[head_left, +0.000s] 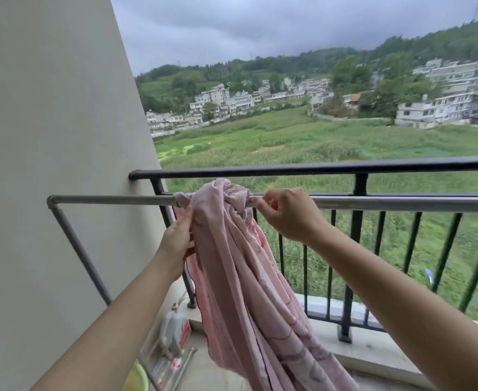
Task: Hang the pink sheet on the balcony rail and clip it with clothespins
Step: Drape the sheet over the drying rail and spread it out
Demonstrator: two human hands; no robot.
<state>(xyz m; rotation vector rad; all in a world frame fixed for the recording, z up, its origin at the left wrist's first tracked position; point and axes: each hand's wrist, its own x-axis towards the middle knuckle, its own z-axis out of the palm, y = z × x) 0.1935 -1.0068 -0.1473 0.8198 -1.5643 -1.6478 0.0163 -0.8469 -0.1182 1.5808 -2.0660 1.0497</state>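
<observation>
- Gripping pink sheet [233, 263] edge in my left hand [177, 239], under grey rail [387, 203].
- My right hand [287, 214] is pinching bunched top on the rail.
- Rail is running bare to the right.

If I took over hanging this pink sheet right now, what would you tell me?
Left hand: grips the hanging part of the pink sheet just below the grey rail.
Right hand: pinches the sheet's top edge at the rail.
Done: the sheet is draped over the rail, all bunched up.
Left: spread it along the rail, then clip it. No clothespins are in view.
</observation>
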